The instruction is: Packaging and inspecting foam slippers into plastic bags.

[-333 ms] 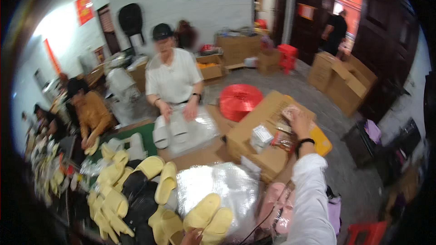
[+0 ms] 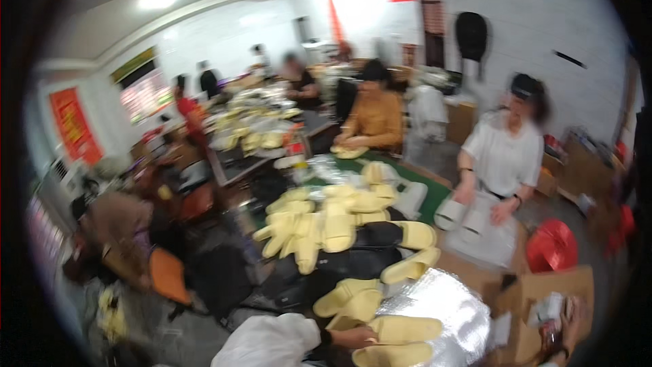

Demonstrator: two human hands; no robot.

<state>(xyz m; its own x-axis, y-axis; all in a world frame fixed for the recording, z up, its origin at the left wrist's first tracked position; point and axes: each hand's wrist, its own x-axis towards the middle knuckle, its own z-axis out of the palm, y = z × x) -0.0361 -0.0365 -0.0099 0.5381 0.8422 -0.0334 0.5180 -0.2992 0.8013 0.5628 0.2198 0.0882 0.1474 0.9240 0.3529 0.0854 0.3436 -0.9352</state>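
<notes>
Gripping a pale yellow slipper [image 2: 404,329], the left hand [image 2: 356,337] comes in under a white sleeve [image 2: 268,343] at about six o'clock in the head view, its fingers curled onto the slipper's heel end, and a second yellow slipper [image 2: 390,355] lies just below, touching the first. Both rest against a crinkled silver foil bag [image 2: 441,306] at five o'clock. For a clean pick, the hold looks best kept on the heel so the sole stays flat and the pair can be stacked sole to sole; I judge that pinching the soft strap would let it twist. Up the tabletop [image 2: 435,194] toward twelve o'clock lie a heap of yellow slippers [image 2: 326,221] and some black slippers [image 2: 370,245], so lifting straight up should avoid dragging neighbours along. Farther right, a co-worker in a white shirt [image 2: 506,156] handles white slippers [image 2: 451,214]. At four o'clock, the right hand [image 2: 567,329] is blurred at the frame's edge beside an open cardboard box [image 2: 543,289] holding a small packet [image 2: 547,309]; whether that grip is open or closed I cannot tell.
</notes>
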